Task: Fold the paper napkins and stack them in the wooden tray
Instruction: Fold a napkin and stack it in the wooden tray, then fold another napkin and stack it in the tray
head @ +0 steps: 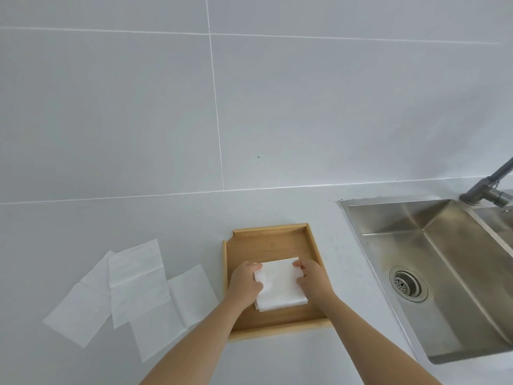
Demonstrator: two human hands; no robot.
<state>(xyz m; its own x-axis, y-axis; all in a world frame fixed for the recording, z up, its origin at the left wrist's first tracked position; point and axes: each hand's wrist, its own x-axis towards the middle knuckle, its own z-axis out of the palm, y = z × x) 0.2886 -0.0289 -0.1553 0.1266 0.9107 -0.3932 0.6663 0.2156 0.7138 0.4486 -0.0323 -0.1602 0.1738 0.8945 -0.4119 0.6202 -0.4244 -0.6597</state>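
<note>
White bench (83, 232) meets a tiled wall (277, 107) at its far edge, steel sink (433, 273) with faucet (488, 190) sunk in at the right, bare bench surface open behind the wooden tray (266, 240) and to its far left. Tray sits mid-bench just left of the sink, its far half bare wood; three unfolded napkins (133, 293) lie overlapping on the bench left of the tray, nearest one just beside its left rim. Left hand (244, 282) and right hand (313, 279) each pinch a side edge of the folded napkin stack (277, 287), fingers curled closed on it, stack resting in the tray's near half.
</note>
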